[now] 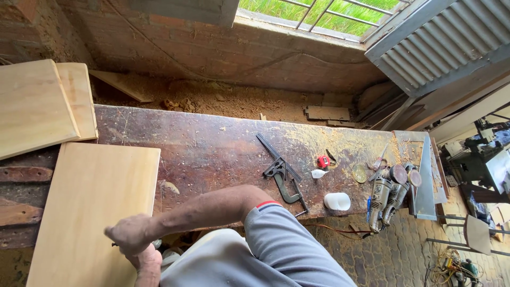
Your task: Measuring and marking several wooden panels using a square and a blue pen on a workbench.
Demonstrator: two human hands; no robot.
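On my feed the closest thing is the right hand. It reaches across the body and is balled into a fist at the near right edge of the pale rectangular wooden board. A tiny dark bit pokes out beside the knuckles, but I can't tell what it is or whether the fist is actually gripping it. The left hand is tucked right under the right one and mostly covered, so I can't tell if it's loose or closed.

The board lies flat on the left end of the dark, worn wooden workbench, with its near end running out of the bottom of the shot. My guess is the work is on that board's edge, something like marking or fitting. Whatever comes next there needs the board kept from sliding, since nothing is pinning it down.

Further along the bench to the right are a grey-green metal C-clamp and, touching it, a black metal try square. Past those are a small white plastic tub near the front edge, a little red tape measure, and a pair of grey angle grinders at the far right end.

At back left two more pale wooden boards are stacked. Behind the bench there's a drift of sawdust, then the red brick wall and a barred window with grass outside.
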